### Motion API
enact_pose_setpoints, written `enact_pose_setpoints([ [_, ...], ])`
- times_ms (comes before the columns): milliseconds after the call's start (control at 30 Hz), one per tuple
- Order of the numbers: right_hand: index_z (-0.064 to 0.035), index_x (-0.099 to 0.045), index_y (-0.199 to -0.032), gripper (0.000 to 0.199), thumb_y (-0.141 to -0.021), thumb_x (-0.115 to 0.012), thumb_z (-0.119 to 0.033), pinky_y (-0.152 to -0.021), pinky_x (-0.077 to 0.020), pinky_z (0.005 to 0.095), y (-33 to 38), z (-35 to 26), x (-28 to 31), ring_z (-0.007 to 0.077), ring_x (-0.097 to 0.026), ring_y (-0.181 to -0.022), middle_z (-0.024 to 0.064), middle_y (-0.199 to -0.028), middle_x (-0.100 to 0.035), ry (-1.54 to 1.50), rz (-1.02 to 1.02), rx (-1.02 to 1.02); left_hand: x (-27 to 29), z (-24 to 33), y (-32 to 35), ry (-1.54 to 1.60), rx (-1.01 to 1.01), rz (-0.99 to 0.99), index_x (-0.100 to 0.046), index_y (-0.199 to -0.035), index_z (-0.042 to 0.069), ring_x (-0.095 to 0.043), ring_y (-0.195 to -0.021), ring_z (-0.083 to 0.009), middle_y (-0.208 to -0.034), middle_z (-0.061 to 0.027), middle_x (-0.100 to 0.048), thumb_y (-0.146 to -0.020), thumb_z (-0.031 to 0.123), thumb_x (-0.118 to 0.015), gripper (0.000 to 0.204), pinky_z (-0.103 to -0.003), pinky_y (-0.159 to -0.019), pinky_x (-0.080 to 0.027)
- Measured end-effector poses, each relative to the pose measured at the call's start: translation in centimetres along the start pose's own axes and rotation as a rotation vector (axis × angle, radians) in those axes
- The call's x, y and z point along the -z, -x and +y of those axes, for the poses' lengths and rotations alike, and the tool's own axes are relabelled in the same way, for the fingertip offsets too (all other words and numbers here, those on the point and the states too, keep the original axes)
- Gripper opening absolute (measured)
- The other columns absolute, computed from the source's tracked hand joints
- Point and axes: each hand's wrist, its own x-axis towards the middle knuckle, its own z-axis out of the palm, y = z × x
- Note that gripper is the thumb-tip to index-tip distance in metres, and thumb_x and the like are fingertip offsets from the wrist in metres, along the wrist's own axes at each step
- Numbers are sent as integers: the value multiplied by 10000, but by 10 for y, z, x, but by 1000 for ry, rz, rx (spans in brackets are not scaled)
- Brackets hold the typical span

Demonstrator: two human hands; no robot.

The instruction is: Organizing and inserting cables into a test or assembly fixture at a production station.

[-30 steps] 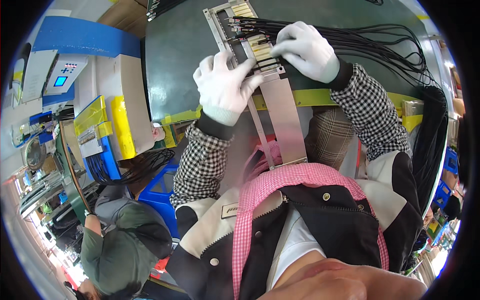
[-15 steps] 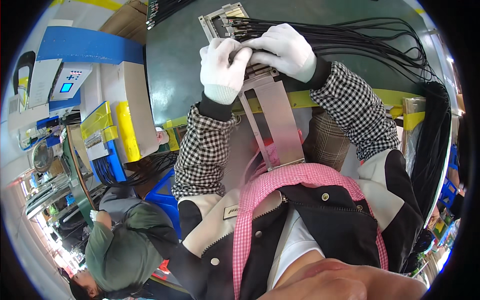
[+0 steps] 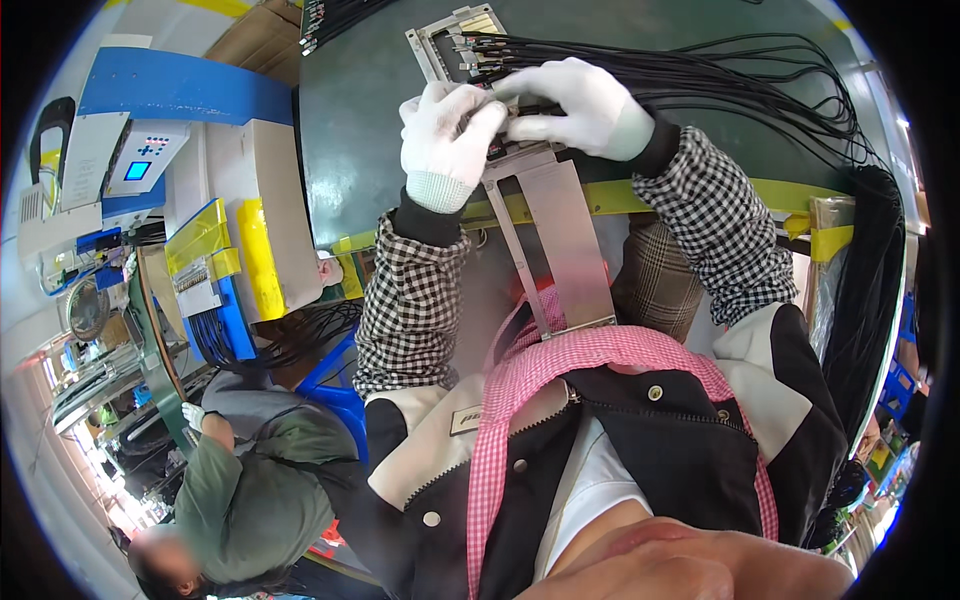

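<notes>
My left hand (image 3: 448, 140), in a white knit glove, is closed with thumb and fingers bent together over a metal fixture. What it pinches looks like the end of a black cable, mostly hidden by the fingers. Close by on its right, my gloved right hand (image 3: 590, 108) has its thumb and forefinger apart, with dark cable in the gap and no firm grip visible. The long silver metal fixture (image 3: 560, 225) runs from the table toward my apron. On its far part (image 3: 428, 58), several black cables (image 3: 640, 62) lie side by side, their connector ends at the left.
The green table (image 3: 360, 130) has a yellow front edge. More black cables (image 3: 340, 18) lie far left, and a thick black bundle (image 3: 865, 260) hangs at the right. A blue-and-white machine (image 3: 185, 85) stands left. A co-worker in green (image 3: 260, 490) sits at lower left.
My right hand has shifted slightly right, and its thumb and forefinger have parted. My left hand remains over the fixture. The co-worker's head and arm have moved.
</notes>
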Motion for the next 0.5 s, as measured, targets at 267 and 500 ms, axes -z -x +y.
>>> enact_pose_setpoints([
  [267, 0, -664, -961, 210, -863, -616, -179, -603, -447, 274, -11, -1, 23, 172, -548, -635, 52, -788, -646, 337, 14, 187, -4, 2, -3, 238, 141, 7, -695, -859, 102, -447, -923, -221, -936, -58, -548, -808, 288, -643, 199, -290, -799, -396],
  [500, 15, -642, -955, 205, -877, -579, -163, -621, -445, 238, -4, 0, 33, 123, -521, -634, 26, -782, -643, -193, -236, -154, 5, 5, -1, 159, 159, 39, -695, -870, 101, -447, -943, -223, -975, -74, -542, -819, 259, -638, 175, -307, -805, -394],
])
